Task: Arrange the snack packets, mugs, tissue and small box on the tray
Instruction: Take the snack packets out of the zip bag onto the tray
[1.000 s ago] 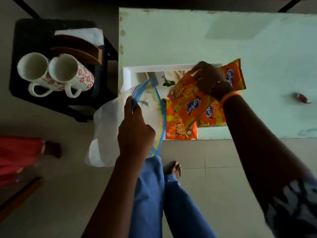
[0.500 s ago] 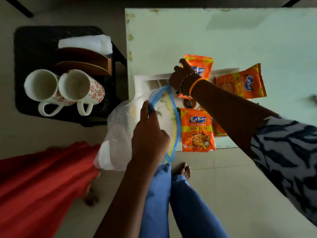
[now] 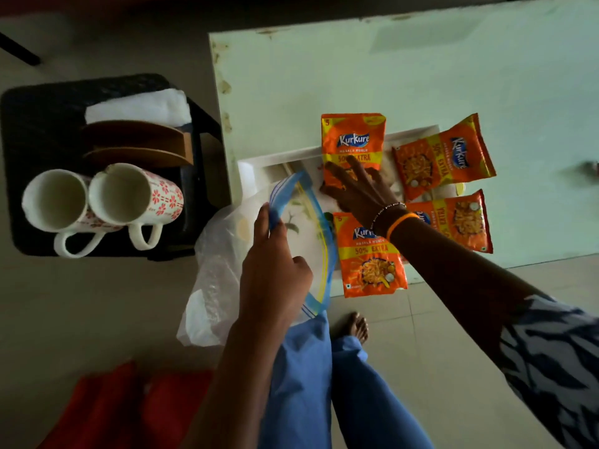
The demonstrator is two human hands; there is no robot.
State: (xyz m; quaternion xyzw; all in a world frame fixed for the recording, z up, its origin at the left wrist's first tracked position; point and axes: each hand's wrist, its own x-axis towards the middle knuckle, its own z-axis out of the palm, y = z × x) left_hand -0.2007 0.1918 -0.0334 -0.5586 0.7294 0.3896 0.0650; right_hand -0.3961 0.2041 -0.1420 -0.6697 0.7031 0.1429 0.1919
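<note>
Several orange snack packets lie on the white tray [image 3: 251,176] at the table's near left corner: one at the far side [image 3: 353,137], one at the far right [image 3: 444,157], one at the near right [image 3: 460,222], one at the near edge [image 3: 369,257]. My right hand [image 3: 356,189] rests with spread fingers on the far packet's lower end. My left hand [image 3: 275,264] pinches the blue rim of a clear zip bag [image 3: 214,286] beside the tray. Two white mugs with red flowers [image 3: 136,199] [image 3: 55,202] and white tissue [image 3: 139,106] sit on a black stool [image 3: 29,108].
A brown wooden holder [image 3: 136,147] stands on the stool between the tissue and the mugs. The pale green table [image 3: 421,76] stretches beyond the tray, with a small object [image 3: 591,166] at its right edge. Red cloth [image 3: 129,409] lies on the floor near my legs.
My right hand set the packets down one by one across the tray and now lies flat on the far one. The left hand kept hold of the zip bag.
</note>
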